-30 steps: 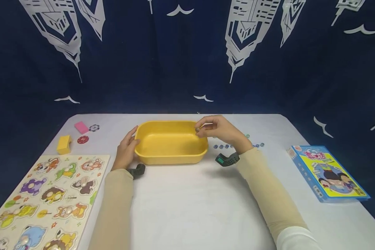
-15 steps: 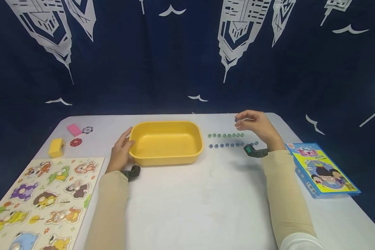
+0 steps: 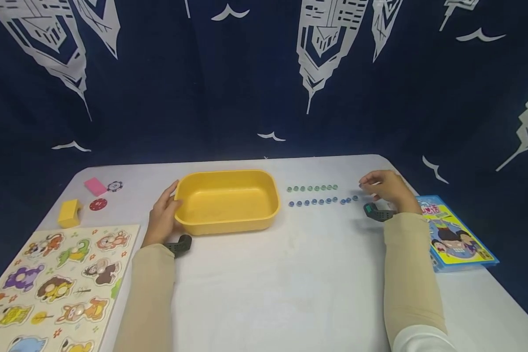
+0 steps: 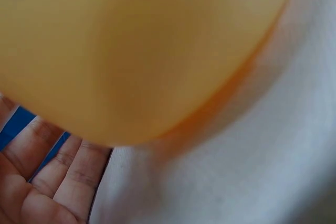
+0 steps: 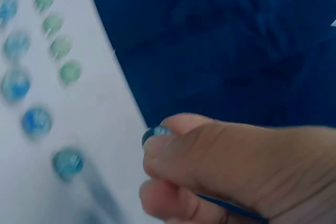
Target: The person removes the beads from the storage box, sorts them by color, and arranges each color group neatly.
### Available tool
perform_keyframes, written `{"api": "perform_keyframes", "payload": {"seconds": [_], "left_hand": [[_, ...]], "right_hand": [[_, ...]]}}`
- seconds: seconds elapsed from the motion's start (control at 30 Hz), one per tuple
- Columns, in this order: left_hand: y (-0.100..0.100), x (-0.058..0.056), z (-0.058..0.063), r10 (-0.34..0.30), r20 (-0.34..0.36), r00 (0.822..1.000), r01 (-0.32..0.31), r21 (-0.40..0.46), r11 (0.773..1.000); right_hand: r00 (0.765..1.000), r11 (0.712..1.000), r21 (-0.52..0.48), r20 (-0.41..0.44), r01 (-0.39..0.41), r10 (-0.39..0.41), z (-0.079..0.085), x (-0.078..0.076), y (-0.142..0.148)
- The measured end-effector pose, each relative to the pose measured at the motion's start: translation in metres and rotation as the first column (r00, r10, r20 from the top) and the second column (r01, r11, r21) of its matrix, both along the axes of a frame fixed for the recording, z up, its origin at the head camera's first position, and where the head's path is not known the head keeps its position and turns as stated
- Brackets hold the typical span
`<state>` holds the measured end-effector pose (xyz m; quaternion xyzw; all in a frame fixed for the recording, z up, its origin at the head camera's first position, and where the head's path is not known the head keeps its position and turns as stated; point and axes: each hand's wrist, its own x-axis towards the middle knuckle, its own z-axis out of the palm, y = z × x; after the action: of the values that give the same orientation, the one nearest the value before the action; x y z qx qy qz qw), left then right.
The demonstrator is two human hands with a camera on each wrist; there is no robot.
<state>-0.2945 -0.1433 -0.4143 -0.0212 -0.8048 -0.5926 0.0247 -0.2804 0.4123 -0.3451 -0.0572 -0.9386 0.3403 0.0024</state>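
My left hand [image 3: 160, 217] holds the left end of a yellow plastic basin [image 3: 229, 228], thumb at the rim and fingers along the outer wall. In the left wrist view the basin [image 4: 157, 77] fills much of the picture, with the fingers [image 4: 79, 174] beside its edge. My right hand [image 3: 389, 188] pinches a bluish glass marble [image 5: 153, 136] between thumb and forefinger, above the table's right side. To its left lie a row of green marbles [image 3: 310, 188] and, nearer me, a row of blue marbles [image 3: 321, 201] with a small gap in it.
A blue and yellow game box [image 3: 459, 239] lies beside the right forearm. At left are an animal puzzle board [image 3: 70, 274], a yellow block [image 3: 69, 213], a pink block [image 3: 95, 187], a red chip [image 3: 98, 204] and a black-and-white chip [image 3: 115, 186]. A dark curtain [image 3: 246, 88] hangs behind.
My right hand has moved from the basin's right rim to beyond the right end of the marble rows, lowering lately, marble still pinched. The left hand stays on the basin; the head view has shifted.
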Motion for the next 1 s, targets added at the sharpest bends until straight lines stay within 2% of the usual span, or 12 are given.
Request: {"api": "perform_keyframes", "payload": {"seconds": [0.17,0.33,0.6,0.7,0.83,1.0], "left_hand": [[-0.003,0.001,-0.001,0.003,0.01,1.0,-0.003,-0.001,1.0],[-0.006,0.003,-0.002,-0.006,0.014,1.0,0.006,0.002,1.0],[-0.006,0.003,-0.001,-0.011,0.02,1.0,0.01,0.019,1.0],[-0.006,0.002,-0.001,-0.01,0.018,1.0,0.009,0.023,1.0],[-0.005,0.002,0.0,-0.008,0.011,1.0,0.008,0.02,1.0],[-0.002,0.0,0.0,-0.015,0.006,1.0,0.015,0.036,0.999]], "right_hand": [[0.999,0.998,0.058,0.052,0.005,-0.008,-0.01,-0.004,0.001],[0.998,0.991,0.136,0.058,-0.005,-0.003,-0.016,-0.008,-0.002],[0.996,0.985,0.172,0.091,-0.001,-0.015,-0.02,-0.011,-0.003],[0.997,0.987,0.16,0.075,-0.008,-0.005,-0.012,-0.009,-0.004],[0.999,0.994,0.104,-0.017,-0.044,0.046,0.008,-0.006,-0.014],[0.978,0.985,-0.032,-0.133,-0.169,0.163,0.027,-0.005,-0.038]]}}
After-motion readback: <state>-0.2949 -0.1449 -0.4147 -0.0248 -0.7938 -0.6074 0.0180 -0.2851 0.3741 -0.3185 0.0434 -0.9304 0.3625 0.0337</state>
